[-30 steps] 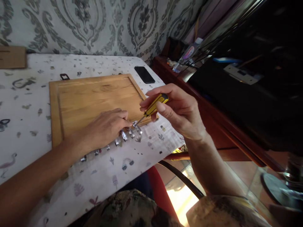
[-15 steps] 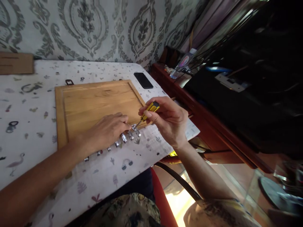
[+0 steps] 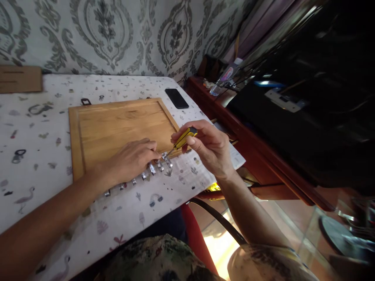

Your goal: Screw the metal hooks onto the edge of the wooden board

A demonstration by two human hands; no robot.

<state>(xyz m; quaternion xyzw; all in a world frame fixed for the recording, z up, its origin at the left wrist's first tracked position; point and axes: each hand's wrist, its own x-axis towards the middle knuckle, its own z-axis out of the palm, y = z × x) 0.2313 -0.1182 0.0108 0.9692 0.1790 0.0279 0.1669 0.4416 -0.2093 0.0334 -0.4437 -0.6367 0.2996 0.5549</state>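
Patterned grey wall covering [image 3: 117,35] fills the back of my remote head view. Below it I get the desk [image 3: 181,191], covered in white printed cloth; red-brown wooden furniture [image 3: 252,156] stands to its right. On the desk lies a flat framed wooden panel [image 3: 125,125], near edge toward the person.

Left hand [image 3: 136,158] rests across that near edge, fingers bent, thumb side next to the metalwork; I can't tell whether its grip is pinching anything. Right hand [image 3: 209,146] is on the panel's right side, grip narrow, holding the screwdriver [image 3: 186,137] by its yellow-and-black handle between thumb and fingers.

Cardboard [image 3: 20,80] sits at the far left, bottle [image 3: 225,76] on the furniture, dark phone [image 3: 176,98] past the panel's far right corner. Smallest: shiny metal pieces [image 3: 151,169] in a row along the panel's near edge, screwdriver tip at the rightmost; exact contact too small for me to call.
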